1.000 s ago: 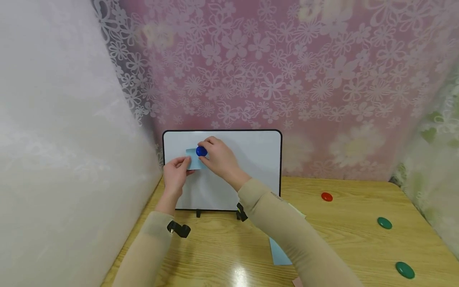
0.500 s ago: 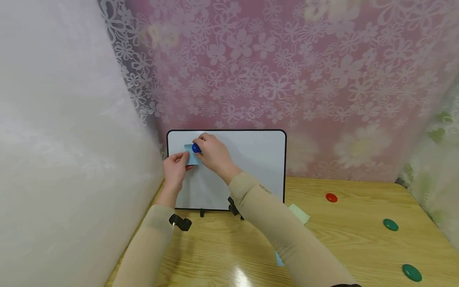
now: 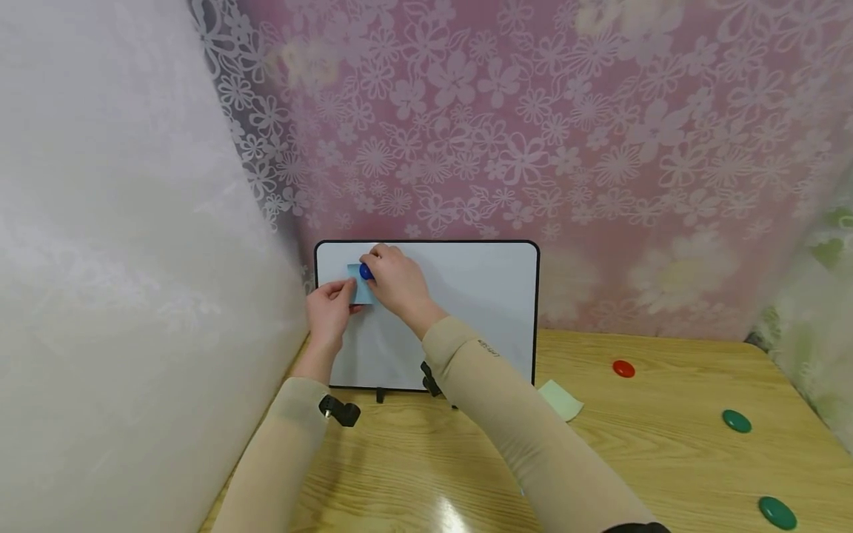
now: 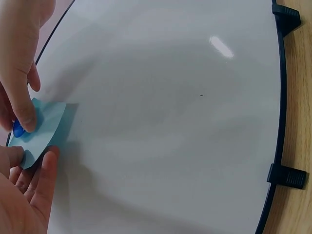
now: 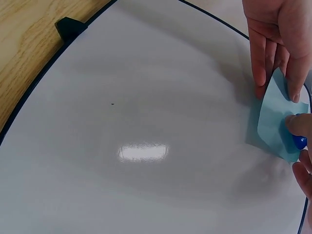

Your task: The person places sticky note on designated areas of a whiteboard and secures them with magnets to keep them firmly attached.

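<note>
A small light-blue paper note (image 3: 362,295) lies against the upper left of a black-framed whiteboard (image 3: 466,311). My left hand (image 3: 329,311) pinches the note's left edge between thumb and fingers. With thumb and fingers my right hand (image 3: 398,281) grips a round blue magnet (image 3: 366,272) at the note's upper part. In the left wrist view the note (image 4: 46,129) bows, its lower edge standing off the board. The magnet (image 5: 299,141) is partly covered by the right thumb in the right wrist view.
The whiteboard stands on black feet (image 3: 380,395) on a wooden table (image 3: 413,459). To the right lie a red magnet (image 3: 623,369), a green magnet (image 3: 737,421), another green magnet (image 3: 777,512) and a pale green note (image 3: 561,400). A white wall (image 3: 133,296) rises close on the left.
My right hand has moved the blue magnet slightly up and left over the note. Both hands keep their hold. The whole view has shifted slightly, and my right forearm now covers the blue paper on the table.
</note>
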`<state>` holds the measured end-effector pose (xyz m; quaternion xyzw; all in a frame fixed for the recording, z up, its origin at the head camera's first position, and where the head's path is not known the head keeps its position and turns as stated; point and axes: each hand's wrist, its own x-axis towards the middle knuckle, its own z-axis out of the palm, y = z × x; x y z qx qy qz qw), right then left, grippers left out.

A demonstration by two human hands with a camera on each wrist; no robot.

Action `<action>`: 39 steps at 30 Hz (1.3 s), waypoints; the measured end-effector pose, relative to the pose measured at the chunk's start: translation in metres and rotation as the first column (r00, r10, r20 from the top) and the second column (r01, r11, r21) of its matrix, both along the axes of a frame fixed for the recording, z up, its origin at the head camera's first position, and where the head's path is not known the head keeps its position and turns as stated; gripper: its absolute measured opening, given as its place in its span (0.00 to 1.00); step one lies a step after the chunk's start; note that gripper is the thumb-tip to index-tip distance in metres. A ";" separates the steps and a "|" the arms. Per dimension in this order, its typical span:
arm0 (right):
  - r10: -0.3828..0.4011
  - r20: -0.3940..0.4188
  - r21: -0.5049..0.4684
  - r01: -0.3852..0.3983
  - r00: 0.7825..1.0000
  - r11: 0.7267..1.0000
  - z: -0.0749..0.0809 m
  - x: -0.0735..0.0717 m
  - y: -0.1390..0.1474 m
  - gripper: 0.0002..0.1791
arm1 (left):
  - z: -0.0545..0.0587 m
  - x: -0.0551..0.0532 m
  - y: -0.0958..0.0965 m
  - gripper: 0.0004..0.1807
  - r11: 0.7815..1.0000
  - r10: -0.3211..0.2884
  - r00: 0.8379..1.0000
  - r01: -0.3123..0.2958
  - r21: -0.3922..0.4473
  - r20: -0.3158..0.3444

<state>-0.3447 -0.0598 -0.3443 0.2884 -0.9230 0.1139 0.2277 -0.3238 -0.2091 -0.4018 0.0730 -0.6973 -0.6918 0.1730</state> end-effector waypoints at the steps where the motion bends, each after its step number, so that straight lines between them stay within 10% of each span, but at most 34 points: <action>1: -0.002 -0.002 0.002 0.002 1.000 1.000 0.000 0.000 0.000 0.23 | 0.001 0.001 0.001 0.20 1.000 0.001 1.000 -0.001 -0.002 0.002; 39: 0.001 -0.070 -0.028 -0.003 0.998 1.000 -0.010 0.007 0.012 0.20 | -0.005 0.005 0.002 0.18 0.999 0.039 0.999 -0.038 -0.028 0.025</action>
